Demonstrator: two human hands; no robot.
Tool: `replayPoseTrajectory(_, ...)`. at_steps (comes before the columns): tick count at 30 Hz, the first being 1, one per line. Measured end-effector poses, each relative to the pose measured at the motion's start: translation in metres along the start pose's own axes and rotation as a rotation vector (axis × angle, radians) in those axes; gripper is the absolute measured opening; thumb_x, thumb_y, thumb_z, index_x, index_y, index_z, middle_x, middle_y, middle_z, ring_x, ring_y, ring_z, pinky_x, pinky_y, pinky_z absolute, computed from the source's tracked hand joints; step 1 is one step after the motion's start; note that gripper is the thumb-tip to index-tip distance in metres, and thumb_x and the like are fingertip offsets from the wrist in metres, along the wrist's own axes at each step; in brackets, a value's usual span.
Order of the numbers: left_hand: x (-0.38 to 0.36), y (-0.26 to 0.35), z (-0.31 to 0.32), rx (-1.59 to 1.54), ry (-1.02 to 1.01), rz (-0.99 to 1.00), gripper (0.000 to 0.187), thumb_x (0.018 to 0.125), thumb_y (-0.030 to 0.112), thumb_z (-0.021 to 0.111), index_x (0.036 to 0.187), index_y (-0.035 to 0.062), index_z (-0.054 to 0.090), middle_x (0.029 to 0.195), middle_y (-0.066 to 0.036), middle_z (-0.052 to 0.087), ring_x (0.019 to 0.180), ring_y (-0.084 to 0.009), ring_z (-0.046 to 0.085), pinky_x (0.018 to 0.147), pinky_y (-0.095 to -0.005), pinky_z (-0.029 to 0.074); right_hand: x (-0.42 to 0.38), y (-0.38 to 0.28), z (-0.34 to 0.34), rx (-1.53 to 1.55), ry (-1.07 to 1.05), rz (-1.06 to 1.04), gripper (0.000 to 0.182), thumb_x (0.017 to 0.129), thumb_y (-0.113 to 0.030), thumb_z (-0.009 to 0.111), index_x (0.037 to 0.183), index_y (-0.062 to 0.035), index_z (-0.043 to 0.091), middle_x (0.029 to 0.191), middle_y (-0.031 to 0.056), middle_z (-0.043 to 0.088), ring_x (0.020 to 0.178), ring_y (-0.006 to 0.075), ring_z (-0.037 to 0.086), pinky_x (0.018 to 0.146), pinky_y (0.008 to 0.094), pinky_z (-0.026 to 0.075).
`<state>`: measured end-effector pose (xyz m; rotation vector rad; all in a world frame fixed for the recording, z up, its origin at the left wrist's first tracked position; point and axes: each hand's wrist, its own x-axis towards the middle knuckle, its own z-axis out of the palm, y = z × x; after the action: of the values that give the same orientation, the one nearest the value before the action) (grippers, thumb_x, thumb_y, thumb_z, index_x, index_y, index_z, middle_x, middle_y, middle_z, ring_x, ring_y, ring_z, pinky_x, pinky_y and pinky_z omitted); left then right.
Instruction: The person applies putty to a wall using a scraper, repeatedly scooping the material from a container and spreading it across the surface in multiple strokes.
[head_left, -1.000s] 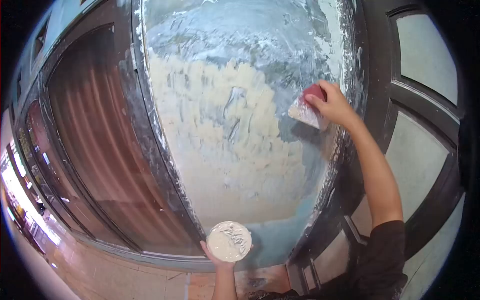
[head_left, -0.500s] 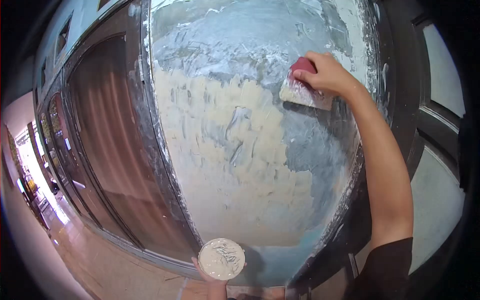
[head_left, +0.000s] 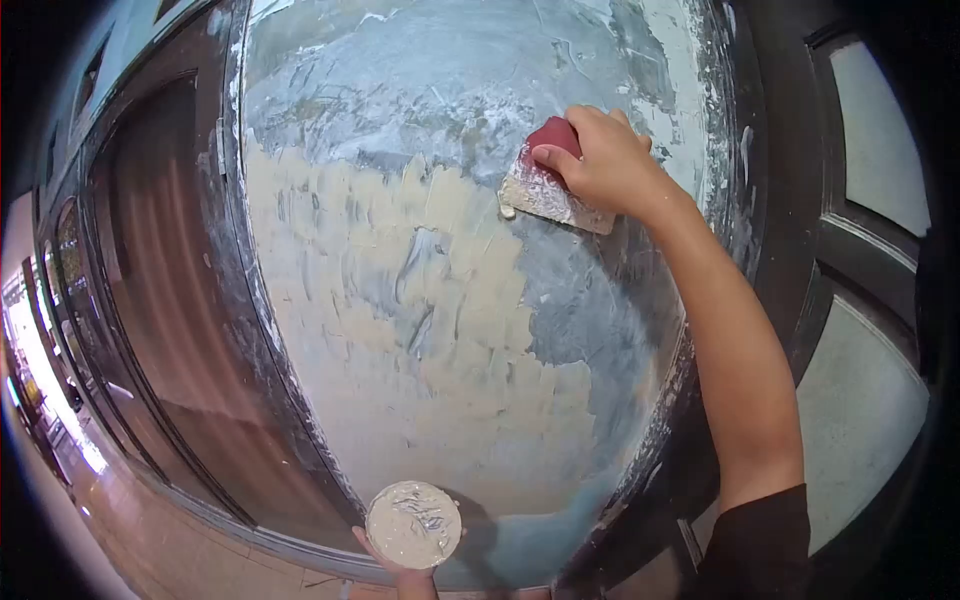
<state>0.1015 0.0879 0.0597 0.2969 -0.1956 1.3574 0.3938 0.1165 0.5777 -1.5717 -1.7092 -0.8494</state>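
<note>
My right hand (head_left: pixel 622 160) grips a putty knife (head_left: pixel 548 190) by its red handle, the wide blade at the wall panel (head_left: pixel 585 310) and a blob of filler on its lower left corner. Cream filler (head_left: pixel 340 300) covers the panel's left and lower middle in rough strokes, with bluish grey surface showing above and to the right. Low in the view, my left hand (head_left: pixel 408 578) holds up a round tub (head_left: pixel 413 525) of cream filler from beneath. Its fingers show on both sides of the tub, which is tilted toward me. Streaks mark the filler's surface.
Left of the panel stands a dark-framed door (head_left: pixel 165 300) with brown curtain behind glass. A dark door (head_left: pixel 800 230) with pale panels is on the right. Tiled floor (head_left: pixel 165 535) runs along the lower left toward a bright opening. White splashes mark the frame edges.
The whole view has shifted, so the panel, tub and both hands appear further left. The putty knife's blade is tilted slightly more, and a blob of filler now shows at its left corner.
</note>
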Motion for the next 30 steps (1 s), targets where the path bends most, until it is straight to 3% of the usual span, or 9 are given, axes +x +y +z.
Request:
replayPoseTrajectory(7,-0.005,0.01,0.03,-0.194,0.053,0.029,0.107,0.078,0.091,0.039,0.157,0.02,0.034,0.159,-0.025,0.033,0.134,-0.0643,0.035,0.088,-0.09,0.033,-0.005,0.003,0.001,0.198,-0.002,0.029,0.055,0.09,-0.055,0.069,0.118,-0.0077,0.063,0.12,0.0137,0.067,0.124,0.0368,0.05,0.101,0.0621,0.033)
replayPoseTrajectory(9,-0.004,0.011,0.024,-0.209,0.054,0.021,0.106,0.079,0.091,0.039,0.157,0.0201,0.034,0.158,-0.024,0.034,0.133,-0.0639,0.036,0.087,-0.0898,0.034,-0.007,0.0,0.003,0.046,0.075,-0.033,0.053,0.091,-0.049,0.07,0.116,-0.0026,0.063,0.112,0.0198,0.064,0.109,0.0376,0.058,0.093,0.0486,0.047)
replayPoseTrajectory(11,0.003,0.016,-0.002,-0.008,0.115,0.106,0.107,0.078,0.091,0.039,0.157,0.0201,0.034,0.157,-0.024,0.036,0.132,-0.064,0.039,0.085,-0.0893,0.036,-0.005,0.002,0.012,-0.021,0.108,-0.064,0.054,0.091,-0.049,0.07,0.117,-0.002,0.063,0.111,0.02,0.064,0.109,0.0376,0.059,0.092,0.0475,0.047)
replayPoseTrajectory(13,0.005,0.012,0.015,-0.067,0.092,0.083,0.107,0.078,0.092,0.039,0.157,0.0198,0.034,0.157,-0.025,0.036,0.131,-0.0646,0.038,0.085,-0.0893,0.036,-0.002,0.004,0.011,-0.085,0.141,-0.093,0.054,0.091,-0.048,0.071,0.117,-0.0015,0.063,0.11,0.0201,0.065,0.109,0.0377,0.059,0.091,0.0465,0.048)
replayPoseTrajectory(16,0.007,0.013,0.024,-0.102,0.052,0.052,0.109,0.076,0.092,0.041,0.157,0.0192,0.034,0.155,-0.026,0.037,0.131,-0.0655,0.038,0.085,-0.0893,0.037,0.003,0.013,0.001,0.201,0.071,-0.025,0.056,0.091,-0.048,0.071,0.119,-0.0011,0.062,0.117,0.0224,0.063,0.111,0.0399,0.061,0.093,0.0455,0.049)
replayPoseTrajectory(20,0.001,0.018,0.035,-0.045,0.034,0.029,0.108,0.077,0.092,0.041,0.156,0.0194,0.036,0.154,-0.026,0.039,0.129,-0.0659,0.039,0.085,-0.0888,0.037,-0.009,0.001,-0.005,0.169,0.014,0.056,0.055,0.091,-0.049,0.07,0.123,-0.0051,0.062,0.122,0.019,0.062,0.114,0.0381,0.059,0.097,0.0475,0.046)
replayPoseTrajectory(24,0.002,0.028,-0.013,0.15,0.105,0.15,0.107,0.077,0.092,0.039,0.156,0.0203,0.036,0.153,-0.025,0.041,0.13,-0.0644,0.04,0.086,-0.0884,0.037,-0.009,0.0,0.004,0.121,0.03,0.021,0.053,0.091,-0.049,0.07,0.12,-0.0058,0.062,0.121,0.0174,0.062,0.115,0.0378,0.055,0.1,0.0498,0.042)
replayPoseTrajectory(26,-0.001,0.027,-0.021,0.091,0.189,0.207,0.106,0.078,0.092,0.038,0.156,0.021,0.037,0.154,-0.025,0.04,0.131,-0.0627,0.041,0.087,-0.0887,0.037,-0.008,0.0,0.01,0.039,0.039,-0.008,0.051,0.092,-0.049,0.069,0.118,-0.0053,0.063,0.122,0.0109,0.065,0.125,0.0378,0.047,0.1,0.0629,0.034)
replayPoseTrajectory(30,-0.002,0.024,0.0,0.254,0.044,0.116,0.105,0.078,0.092,0.037,0.156,0.0215,0.036,0.157,-0.024,0.037,0.132,-0.0624,0.04,0.087,-0.0904,0.034,-0.004,0.01,0.002,0.049,0.092,-0.004,0.048,0.095,-0.045,0.066,0.116,-0.0018,0.063,0.121,0.0155,0.065,0.123,0.0406,0.048,0.1,0.0594,0.041)
